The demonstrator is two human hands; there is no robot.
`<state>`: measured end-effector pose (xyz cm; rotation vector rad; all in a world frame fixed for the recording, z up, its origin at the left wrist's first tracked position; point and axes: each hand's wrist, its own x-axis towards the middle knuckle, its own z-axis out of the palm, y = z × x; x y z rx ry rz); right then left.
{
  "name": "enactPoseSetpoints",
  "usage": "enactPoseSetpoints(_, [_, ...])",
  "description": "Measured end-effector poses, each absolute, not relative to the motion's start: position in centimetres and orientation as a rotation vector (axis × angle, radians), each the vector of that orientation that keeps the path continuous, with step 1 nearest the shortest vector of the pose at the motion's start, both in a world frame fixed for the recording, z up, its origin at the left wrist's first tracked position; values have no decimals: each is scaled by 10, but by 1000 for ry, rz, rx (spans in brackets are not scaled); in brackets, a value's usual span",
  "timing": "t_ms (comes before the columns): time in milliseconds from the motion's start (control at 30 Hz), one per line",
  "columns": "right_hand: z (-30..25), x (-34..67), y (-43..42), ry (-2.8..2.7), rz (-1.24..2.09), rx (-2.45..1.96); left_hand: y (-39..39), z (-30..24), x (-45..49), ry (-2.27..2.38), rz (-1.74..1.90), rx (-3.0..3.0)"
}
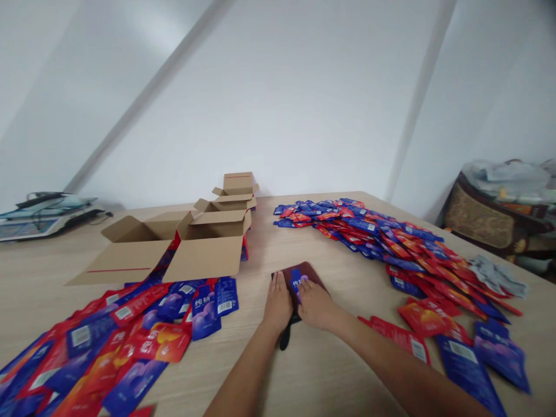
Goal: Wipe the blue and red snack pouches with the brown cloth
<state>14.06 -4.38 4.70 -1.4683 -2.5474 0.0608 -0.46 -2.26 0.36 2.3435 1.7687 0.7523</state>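
A flat dark brown pad [313,273] with a black strap-like end [285,338] lies on the table in front of me. On it rests a blue pouch [296,277] with white lettering, partly covered by my fingers. My left hand [278,302] lies flat on the pad's left side, its fingers stretched out and together. Pressed down over the pouch is my right hand [316,302], fingers extended and not wrapped round it. The lower part of the pouch is hidden under that hand.
Red and blue pouches form a pile [130,336] at the left and a long heap [391,243] at the right. Open cardboard boxes [204,258] stand at centre left. A scale-like device [47,220] sits far left, and a brown chair [482,217] with bags is at the right.
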Motion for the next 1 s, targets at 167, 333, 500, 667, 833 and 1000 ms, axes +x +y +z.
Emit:
enactPoseSetpoints(167, [62, 152, -28, -2258, 357, -1476, -24, 8, -3, 1760, 767, 2335])
enactPoseSetpoints(333, [50, 167, -9, -1954, 395, -1564, -25, 10, -2, 1792, 739, 2334])
enactPoseSetpoints(500, [19, 154, -24, -2307, 115, -1495, -24, 7, -3, 1801, 712, 2368])
enactPoseSetpoints(667, [13, 134, 3, -2457, 2, -1427, -23, 6, -3, 1799, 692, 2410])
enactPoseSetpoints(833, [22, 125, 29, -2421, 60, -1425, -22, 3, -4, 1791, 715, 2423])
enactPoseSetpoints(1000, [16, 133, 7, -2355, 317, -1345, -24, 7, -3, 1819, 713, 2435])
